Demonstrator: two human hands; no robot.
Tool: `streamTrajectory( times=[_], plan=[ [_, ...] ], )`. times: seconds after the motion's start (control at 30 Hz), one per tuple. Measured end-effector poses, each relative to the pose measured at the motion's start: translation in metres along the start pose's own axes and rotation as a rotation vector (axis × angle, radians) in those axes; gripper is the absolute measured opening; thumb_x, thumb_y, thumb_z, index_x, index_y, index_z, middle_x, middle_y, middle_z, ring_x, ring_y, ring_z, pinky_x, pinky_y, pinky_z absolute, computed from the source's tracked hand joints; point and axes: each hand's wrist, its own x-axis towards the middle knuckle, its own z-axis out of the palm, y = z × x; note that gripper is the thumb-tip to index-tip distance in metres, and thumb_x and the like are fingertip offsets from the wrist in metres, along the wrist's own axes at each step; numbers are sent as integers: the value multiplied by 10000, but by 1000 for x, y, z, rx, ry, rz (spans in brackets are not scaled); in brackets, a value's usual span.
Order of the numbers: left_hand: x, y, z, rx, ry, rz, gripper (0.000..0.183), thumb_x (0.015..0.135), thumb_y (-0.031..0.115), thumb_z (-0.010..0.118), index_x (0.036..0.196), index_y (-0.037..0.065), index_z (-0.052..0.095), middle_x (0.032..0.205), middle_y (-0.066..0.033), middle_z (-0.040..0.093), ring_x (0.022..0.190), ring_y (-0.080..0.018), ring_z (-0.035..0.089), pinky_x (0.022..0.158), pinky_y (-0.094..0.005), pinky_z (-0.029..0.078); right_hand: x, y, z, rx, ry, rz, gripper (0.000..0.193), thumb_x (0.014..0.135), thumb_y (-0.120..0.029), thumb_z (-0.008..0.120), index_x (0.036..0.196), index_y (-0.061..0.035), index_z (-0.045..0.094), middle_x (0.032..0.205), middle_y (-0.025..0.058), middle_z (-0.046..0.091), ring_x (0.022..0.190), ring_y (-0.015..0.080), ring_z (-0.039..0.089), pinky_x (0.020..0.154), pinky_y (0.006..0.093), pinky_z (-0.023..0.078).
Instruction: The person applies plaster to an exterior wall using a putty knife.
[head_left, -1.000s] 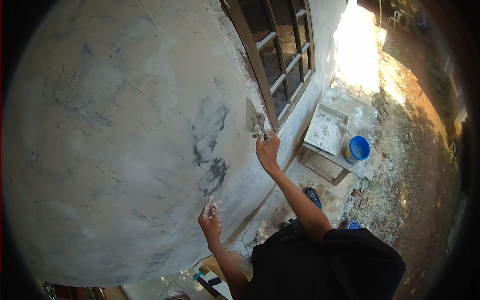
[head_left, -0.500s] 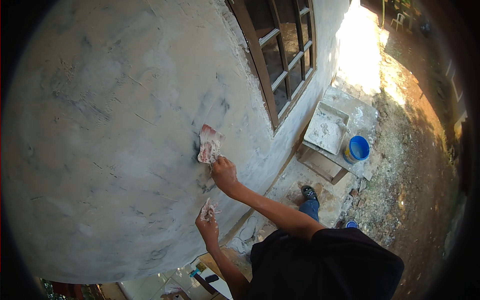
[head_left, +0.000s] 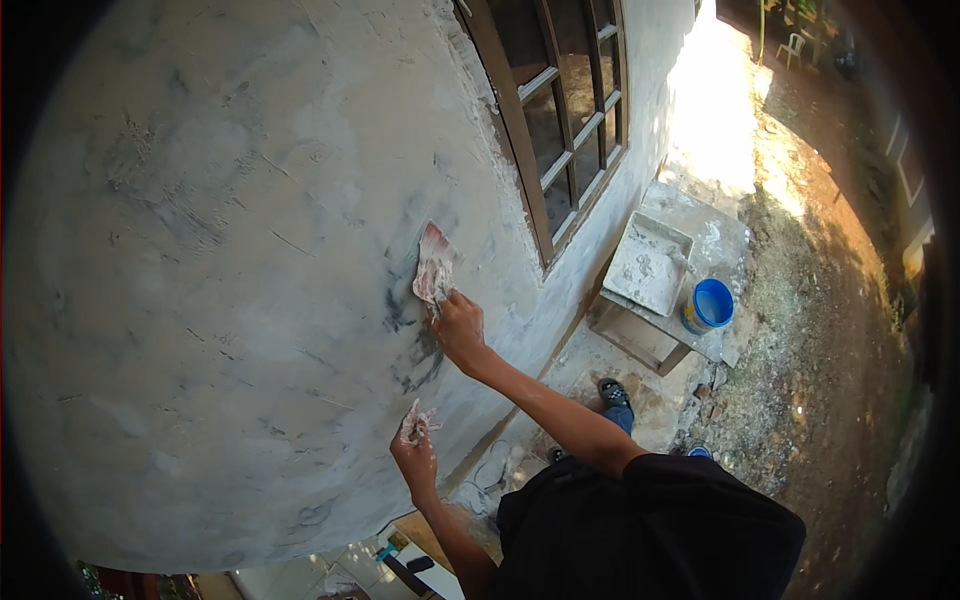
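My right hand is closed round the handle of a putty knife, its wide reddish blade smeared with white paste. The blade lies at or against the grey-white plastered wall, over dark smudges left of the window. Lower down, close to the wall, my left hand is closed on something coated in white paste; its kind is hidden by the paste and fingers. White spots mark that hand's skin.
A brown-framed window is set in the wall. To the right, a low table carries a paste-smeared tray and a blue-rimmed bucket. Below are my foot and rubble-strewn ground. A white chair stands far off.
My right hand has moved the putty knife up and slightly right along the wall, and its blade has turned. More dark smudges show below it. My left hand has hardly moved.
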Motion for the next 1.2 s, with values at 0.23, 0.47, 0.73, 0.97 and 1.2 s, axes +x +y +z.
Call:
streamTrajectory(
  times=[0.23, 0.47, 0.73, 0.97, 1.2],
  plan=[
    [3, -8, -10, 52, -2, 9, 357, 899, -48, 464, 1249, -61, 533, 1005, -182, 674, 814, -162, 642, 738, -272, 495, -63, 5, -30, 185, -9, -222, 117, 667, -25, 676, 763, -12, 611, 748, 138, 572, 663, 321, 588, 592, 412, 485],
    [9, -8, -4, -24, -9, 33, 350, 908, -40, 454, 1248, -68, 532, 1017, -170, 669, 832, -167, 644, 743, -280, 502, 67, 35, -64, 165, 299, -70, 84, 679, 4, 650, 743, 5, 596, 689, 156, 556, 606, 370, 551, 547, 424, 445],
    [11, -2, -1, -5, -43, -13, 357, 899, -62, 448, 1245, -65, 535, 1010, -179, 669, 837, -162, 636, 764, -279, 495, -55, 23, -13, 45, -77, -418, 198, 554, -64, 703, 682, -51, 553, 718, 85, 530, 674, 284, 568, 596, 399, 474],
    [12, 4, -3, -15, -16, 11, 347, 910, -40, 460, 1248, -67, 531, 1019, -182, 666, 857, -160, 635, 767, -282, 500, 40, 24, -71, 25, 273, -220, 120, 661, -19, 680, 702, -9, 568, 655, 137, 532, 570, 338, 535, 526, 412, 435],
    [11, 8, 0, 39, -54, -66, 348, 909, -37, 471, 1250, -67, 529, 1038, -189, 665, 888, -172, 641, 787, -284, 501, 30, 7, 0, -134, 102, -148, 137, 599, -61, 685, 664, -17, 572, 724, 144, 548, 663, 325, 589, 597, 422, 484]
  ],
)
